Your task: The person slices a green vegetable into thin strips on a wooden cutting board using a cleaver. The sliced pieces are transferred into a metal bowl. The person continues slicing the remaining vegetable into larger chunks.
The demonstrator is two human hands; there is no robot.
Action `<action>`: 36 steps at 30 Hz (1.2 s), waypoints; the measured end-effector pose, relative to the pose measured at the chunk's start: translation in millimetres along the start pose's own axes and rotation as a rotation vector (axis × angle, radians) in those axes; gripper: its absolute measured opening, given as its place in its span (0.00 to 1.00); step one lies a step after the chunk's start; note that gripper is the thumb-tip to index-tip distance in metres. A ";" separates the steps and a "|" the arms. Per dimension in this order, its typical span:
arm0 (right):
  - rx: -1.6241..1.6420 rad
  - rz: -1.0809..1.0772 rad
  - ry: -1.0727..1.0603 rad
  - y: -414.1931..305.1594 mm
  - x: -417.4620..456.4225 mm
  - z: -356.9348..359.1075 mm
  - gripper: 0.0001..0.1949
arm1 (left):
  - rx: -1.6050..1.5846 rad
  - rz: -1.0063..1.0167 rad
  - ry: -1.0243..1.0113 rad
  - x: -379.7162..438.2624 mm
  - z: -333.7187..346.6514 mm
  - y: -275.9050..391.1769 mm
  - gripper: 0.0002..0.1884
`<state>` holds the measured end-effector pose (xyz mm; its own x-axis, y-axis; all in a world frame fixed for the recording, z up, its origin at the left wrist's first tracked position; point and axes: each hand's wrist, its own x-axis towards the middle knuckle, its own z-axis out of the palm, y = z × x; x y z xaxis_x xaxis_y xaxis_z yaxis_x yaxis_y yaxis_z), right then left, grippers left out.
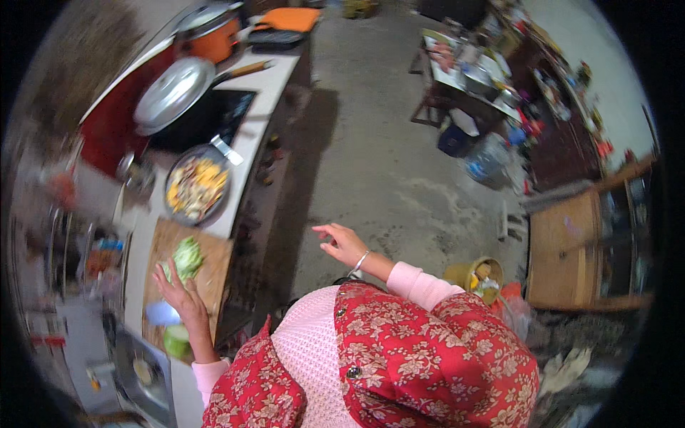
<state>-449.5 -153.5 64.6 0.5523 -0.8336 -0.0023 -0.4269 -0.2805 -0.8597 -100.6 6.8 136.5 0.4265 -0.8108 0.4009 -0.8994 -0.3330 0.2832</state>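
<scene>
My left hand [184, 297] is over the wooden cutting board [217, 267], fingers spread, beside a heap of shredded light-green vegetable [188, 257]. Whether its fingertips touch the heap is unclear. A knife blade [163, 313] lies on the board by my wrist; its handle cannot be made out. A cut piece of green vegetable [176, 341] sits at the board's near end. Past the board stands a pan or bowl of mixed yellow and pale food [198, 187]. Held out over the floor, my right hand [342, 245] is empty, fingers apart, a bangle on the wrist.
Along the counter [267, 96] stand a wok under a metal lid [175, 96] and an orange pot [214, 40]. A sink [142, 369] is at the lower left. Across the floor are a loaded table [449, 77], a wooden cabinet [562, 251] and a waste basket [463, 274].
</scene>
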 end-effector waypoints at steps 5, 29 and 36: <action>0.022 0.195 0.302 74.5 -80.4 -127.6 0.20 | -0.145 0.243 -0.156 50.1 77.5 185.4 0.32; 0.430 0.589 1.263 350.4 -159.4 -572.3 0.08 | -0.595 0.921 -0.644 186.0 358.3 796.7 0.29; 0.526 0.630 1.408 460.9 -186.4 -690.9 0.11 | -0.601 1.023 -0.657 205.2 415.5 945.2 0.29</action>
<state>-1244.0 -456.1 21.6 -0.7854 -0.5815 -0.2122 0.1214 0.1916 -0.9739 -903.1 -674.4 124.5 -0.6783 -0.7007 0.2213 -0.5302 0.6753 0.5127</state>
